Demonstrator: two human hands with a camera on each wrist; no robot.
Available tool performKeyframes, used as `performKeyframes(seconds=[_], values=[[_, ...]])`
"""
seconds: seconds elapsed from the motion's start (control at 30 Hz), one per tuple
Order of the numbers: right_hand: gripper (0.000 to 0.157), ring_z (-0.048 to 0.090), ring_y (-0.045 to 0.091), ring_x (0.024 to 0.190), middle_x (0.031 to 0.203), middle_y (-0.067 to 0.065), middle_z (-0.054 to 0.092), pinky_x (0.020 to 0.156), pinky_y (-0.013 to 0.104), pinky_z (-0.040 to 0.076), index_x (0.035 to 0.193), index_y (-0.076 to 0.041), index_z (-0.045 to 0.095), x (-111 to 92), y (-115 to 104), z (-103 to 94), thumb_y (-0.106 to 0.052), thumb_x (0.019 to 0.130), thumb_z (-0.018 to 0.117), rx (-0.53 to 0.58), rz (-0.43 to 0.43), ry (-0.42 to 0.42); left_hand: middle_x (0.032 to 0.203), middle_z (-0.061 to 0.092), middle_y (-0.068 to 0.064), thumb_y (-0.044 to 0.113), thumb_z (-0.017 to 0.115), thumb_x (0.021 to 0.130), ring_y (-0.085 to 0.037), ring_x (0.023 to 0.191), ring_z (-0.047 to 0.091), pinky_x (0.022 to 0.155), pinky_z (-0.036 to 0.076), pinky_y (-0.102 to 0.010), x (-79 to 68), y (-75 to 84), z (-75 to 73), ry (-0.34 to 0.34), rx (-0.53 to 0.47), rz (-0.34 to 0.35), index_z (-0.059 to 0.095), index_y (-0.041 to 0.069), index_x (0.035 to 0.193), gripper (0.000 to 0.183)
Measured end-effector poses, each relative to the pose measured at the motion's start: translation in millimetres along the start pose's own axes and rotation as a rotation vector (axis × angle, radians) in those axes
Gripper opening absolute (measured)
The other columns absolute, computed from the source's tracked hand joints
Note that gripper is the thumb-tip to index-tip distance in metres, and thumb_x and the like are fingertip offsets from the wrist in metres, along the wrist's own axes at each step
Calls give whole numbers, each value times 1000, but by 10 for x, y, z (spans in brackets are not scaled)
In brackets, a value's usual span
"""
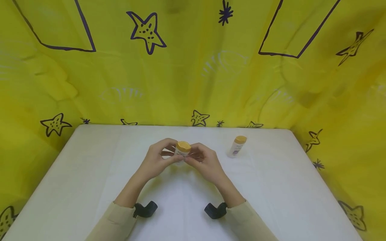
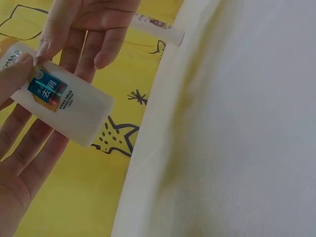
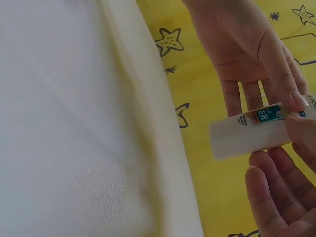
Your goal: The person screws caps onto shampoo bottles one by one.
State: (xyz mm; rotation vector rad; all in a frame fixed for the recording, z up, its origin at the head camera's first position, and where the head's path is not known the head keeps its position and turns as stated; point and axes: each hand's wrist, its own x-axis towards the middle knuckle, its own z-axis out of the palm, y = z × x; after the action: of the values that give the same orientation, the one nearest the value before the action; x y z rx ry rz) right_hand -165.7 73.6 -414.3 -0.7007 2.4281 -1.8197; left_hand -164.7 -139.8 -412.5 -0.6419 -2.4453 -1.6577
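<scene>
Both hands hold a small white shampoo bottle with a yellow cap, raised above the table. My left hand grips it from the left and my right hand from the right. Both thumbs press on the label side, while the other fingers reach around the sides and back. A teal label patch with Chinese characters shows on the bottle in the left wrist view; its base points away from the hands. A similar bottle with a yellow cap stands on the table to the right of the hands.
A white-covered table lies under the hands. Behind it and at both sides hangs a yellow cloth with drawn stars and fish. Black wrist mounts stick inward from the beige sleeves.
</scene>
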Motion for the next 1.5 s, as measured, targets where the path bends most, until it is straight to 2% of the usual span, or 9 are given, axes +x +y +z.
performKeyframes(seconds=[0.13, 0.3, 0.43, 0.63, 0.9, 1.13, 1.3, 1.5], values=[[29, 70, 20, 97, 108, 5, 70, 85, 31, 58, 114, -12, 66, 79, 37, 41, -17, 88, 77, -17, 9, 0, 113, 68, 3, 21, 81, 85, -22, 100, 66, 88, 58, -46, 1, -51, -30, 24, -5, -19, 65, 20, 116, 35], [26, 70, 17, 96, 105, 3, 70, 83, 30, 58, 112, -13, 66, 182, 91, 94, -17, 89, 77, -38, 3, 12, 117, 67, 0, 17, 78, 86, -22, 103, 66, 88, 58, -40, 6, -106, -71, 50, -14, -17, 65, 18, 119, 36], [25, 69, 17, 96, 104, 3, 70, 83, 30, 58, 112, -13, 66, 260, 116, 138, -17, 89, 76, -50, -6, 15, 120, 67, -4, 14, 76, 87, -27, 105, 66, 89, 58, -42, 20, -144, -111, 67, -15, -13, 64, 14, 121, 36], [26, 69, 20, 97, 105, 6, 70, 85, 31, 57, 114, -10, 66, 366, 151, 218, -14, 89, 75, -65, -22, 4, 122, 67, -8, 12, 75, 87, -31, 106, 65, 89, 58, -37, 25, -199, -183, 91, -26, -51, 64, 11, 122, 36], [23, 69, 21, 97, 104, 7, 70, 85, 29, 57, 111, -7, 66, 464, 207, 310, -11, 90, 74, -73, 12, -10, 121, 66, -8, 14, 75, 88, -27, 105, 65, 87, 58, -33, 32, -339, -234, 100, 3, -94, 62, 10, 120, 35], [23, 69, 21, 98, 105, 6, 70, 84, 30, 56, 112, -8, 66, 518, 257, 360, -12, 91, 73, -85, 41, -29, 120, 64, -11, 12, 75, 89, -29, 104, 64, 85, 59, -37, 29, -449, -251, 114, -11, -94, 61, 8, 119, 33], [22, 68, 19, 99, 106, 5, 70, 86, 31, 56, 113, -9, 66, 530, 275, 379, -14, 92, 72, -92, 94, -36, 121, 63, -11, 13, 75, 89, -30, 106, 64, 86, 59, -38, 23, -520, -247, 114, -34, -96, 61, 8, 119, 33], [20, 68, 19, 96, 109, 3, 70, 83, 32, 57, 114, -12, 67, 534, 324, 397, -17, 95, 69, -79, 127, -44, 121, 63, -13, 10, 74, 89, -32, 108, 64, 91, 56, -44, 21, -586, -264, 122, -31, -107, 60, 4, 119, 33]])
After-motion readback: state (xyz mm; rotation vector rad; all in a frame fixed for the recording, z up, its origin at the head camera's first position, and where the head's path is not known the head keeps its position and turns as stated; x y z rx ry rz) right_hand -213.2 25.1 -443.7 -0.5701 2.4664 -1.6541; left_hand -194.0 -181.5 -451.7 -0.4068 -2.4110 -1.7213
